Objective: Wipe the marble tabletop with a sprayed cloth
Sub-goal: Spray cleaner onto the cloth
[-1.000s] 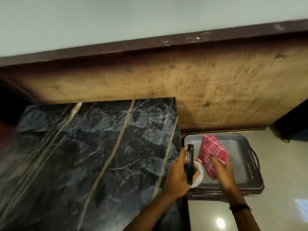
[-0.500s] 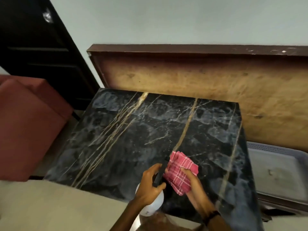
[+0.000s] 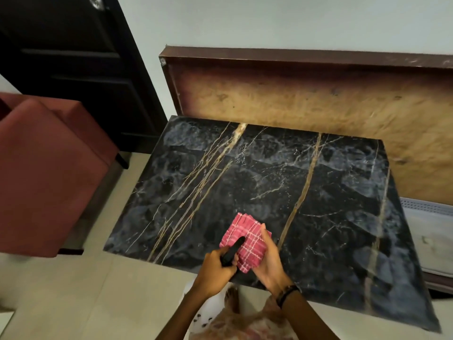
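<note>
Left hand point(image 3: 215, 268) wrapped around the black-nozzled spray bottle point(image 3: 231, 251), nozzle aimed at the folded red-and-white checked cloth point(image 3: 247, 238), which the right hand point(image 3: 268, 261) cradles above the near edge of the black gold-veined marble tabletop point(image 3: 269, 182). Risk here: a skewed nozzle mists stone or floor, or the loosely cradled cloth slips off.

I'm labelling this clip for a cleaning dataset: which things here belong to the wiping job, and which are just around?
In the job:
- red checked cloth, held by the right hand
- black spray nozzle, gripped by the left hand
- marble tabletop

Just around:
- red chair
- grey tray
- wooden board
- dark door
</note>
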Tool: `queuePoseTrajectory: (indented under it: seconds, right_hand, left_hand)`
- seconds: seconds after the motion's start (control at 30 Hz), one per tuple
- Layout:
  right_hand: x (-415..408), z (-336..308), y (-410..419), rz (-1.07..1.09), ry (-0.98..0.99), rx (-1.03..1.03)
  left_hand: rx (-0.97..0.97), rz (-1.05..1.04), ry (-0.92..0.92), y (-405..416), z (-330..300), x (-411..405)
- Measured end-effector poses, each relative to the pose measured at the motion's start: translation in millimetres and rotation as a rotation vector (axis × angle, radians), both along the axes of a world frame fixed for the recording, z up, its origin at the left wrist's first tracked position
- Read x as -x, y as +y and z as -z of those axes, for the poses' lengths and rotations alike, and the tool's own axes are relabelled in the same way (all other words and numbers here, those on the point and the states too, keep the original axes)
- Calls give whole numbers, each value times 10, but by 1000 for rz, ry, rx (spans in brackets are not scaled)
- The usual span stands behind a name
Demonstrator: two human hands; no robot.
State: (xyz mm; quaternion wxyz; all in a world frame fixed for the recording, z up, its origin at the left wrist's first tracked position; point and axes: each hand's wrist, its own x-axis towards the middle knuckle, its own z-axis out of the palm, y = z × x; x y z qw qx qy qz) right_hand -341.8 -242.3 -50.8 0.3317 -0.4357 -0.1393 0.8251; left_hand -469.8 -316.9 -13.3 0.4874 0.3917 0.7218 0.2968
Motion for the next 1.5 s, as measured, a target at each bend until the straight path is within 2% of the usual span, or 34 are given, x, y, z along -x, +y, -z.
queuePoseTrajectory:
  seconds: [0.3,0.43,0.6,0.77,1.03,1.33,1.5]
  right_hand:
    - [83,-49,33,78,46,16]
    - [79,-53,5,70,66,6]
    - [133,-46,-53,19,68,31]
    - [198,-8,-83,8,92,13]
    - [308,6,-42,-48,74,6]
    - [521,-155,115,-172,127,1]
    - [697,-235,147,-243,148,-14]
  left_hand:
    - [71,-30,32,24,-35,36]
    - [67,-69,-41,28,-72,82]
    - [70,-6,-95,26,-113,103]
    - [61,-31,-39,53,-158,117]
    - [61,65,-10,14,-227,243]
    - [64,-174,79,-68,-303,357]
    - [82,-277,25,-30,-321,537]
